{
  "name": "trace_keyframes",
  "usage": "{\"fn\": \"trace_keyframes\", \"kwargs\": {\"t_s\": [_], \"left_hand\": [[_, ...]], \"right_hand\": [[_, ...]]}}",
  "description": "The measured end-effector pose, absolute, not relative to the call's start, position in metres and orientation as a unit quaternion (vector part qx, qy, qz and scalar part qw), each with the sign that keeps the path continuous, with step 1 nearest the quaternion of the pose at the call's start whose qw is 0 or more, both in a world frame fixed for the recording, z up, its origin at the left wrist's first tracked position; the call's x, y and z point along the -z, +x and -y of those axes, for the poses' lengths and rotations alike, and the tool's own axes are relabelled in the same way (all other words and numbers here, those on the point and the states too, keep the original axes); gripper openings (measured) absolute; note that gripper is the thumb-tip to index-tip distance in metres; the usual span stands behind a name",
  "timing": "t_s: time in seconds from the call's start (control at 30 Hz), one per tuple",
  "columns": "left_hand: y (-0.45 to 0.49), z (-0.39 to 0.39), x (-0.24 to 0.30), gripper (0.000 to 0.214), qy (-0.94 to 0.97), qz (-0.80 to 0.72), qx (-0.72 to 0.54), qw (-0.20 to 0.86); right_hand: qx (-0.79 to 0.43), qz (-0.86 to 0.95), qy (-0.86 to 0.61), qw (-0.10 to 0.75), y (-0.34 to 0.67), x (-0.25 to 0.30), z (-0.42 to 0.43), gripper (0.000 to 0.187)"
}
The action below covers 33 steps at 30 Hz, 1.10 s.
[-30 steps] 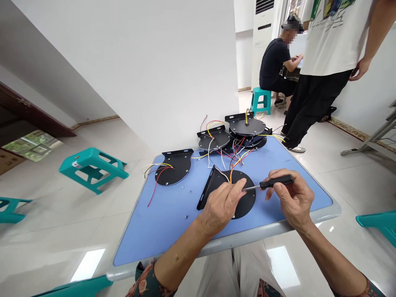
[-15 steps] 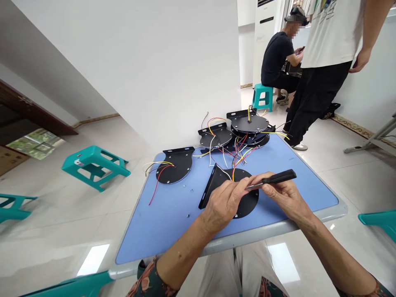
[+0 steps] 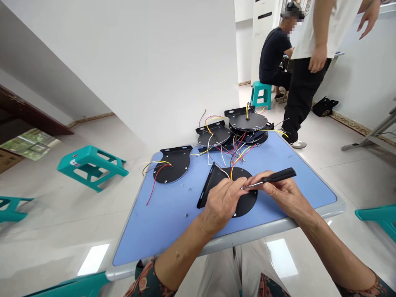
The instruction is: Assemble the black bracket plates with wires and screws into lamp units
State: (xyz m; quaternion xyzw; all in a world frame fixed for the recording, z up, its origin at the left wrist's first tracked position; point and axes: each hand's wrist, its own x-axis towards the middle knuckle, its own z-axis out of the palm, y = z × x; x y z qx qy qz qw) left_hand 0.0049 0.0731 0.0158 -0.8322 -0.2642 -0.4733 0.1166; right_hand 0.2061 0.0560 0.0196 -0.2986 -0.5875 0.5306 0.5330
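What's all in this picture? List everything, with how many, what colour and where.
Table: one, blue with grey rim, centre
Flanged plates: at least five, black, on the table; stacking hides some
Wires: many, red, yellow, white, dark, on the plates
Screwdriver: one, black handle, above the nearest plate
Loose bits: three, silvery, perhaps screws, table's left half
Stools: five, teal, three left, one right, one far back
People: two, one seated in dark clothes, one standing in white top, back right
Apparent bag: one, black, floor, back right
Walls: several, white, behind
Floor: one, pale, below
Left hand: one, bare, at screwdriver tip
Right hand: one, bare, holding screwdriver
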Motion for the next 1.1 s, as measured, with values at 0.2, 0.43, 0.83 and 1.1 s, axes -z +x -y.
{"fn": "trace_keyframes", "kwargs": {"t_s": [0.2, 0.43, 0.83, 1.1], "left_hand": [[0.0072, -0.0723, -0.0163, 0.026, -0.830, 0.268, 0.479, 0.104], [0.0081, -0.0726, -0.0163, 0.019, -0.825, 0.271, 0.482, 0.116], [0.0104, -0.0731, -0.0143, 0.028, -0.826, 0.264, 0.489, 0.095], [0.0037, -0.0715, -0.0165, 0.030, -0.793, 0.321, 0.516, 0.045]], "right_hand": [[-0.544, 0.567, -0.305, 0.538, 0.2062, -0.0177, -0.0568, 0.028], [-0.611, 0.534, -0.277, 0.515, 0.2066, -0.0162, -0.0580, 0.030], [-0.608, 0.507, -0.270, 0.547, 0.2038, -0.0195, -0.0594, 0.028], [-0.599, 0.475, -0.276, 0.583, 0.2070, -0.0217, -0.0607, 0.025]]}}
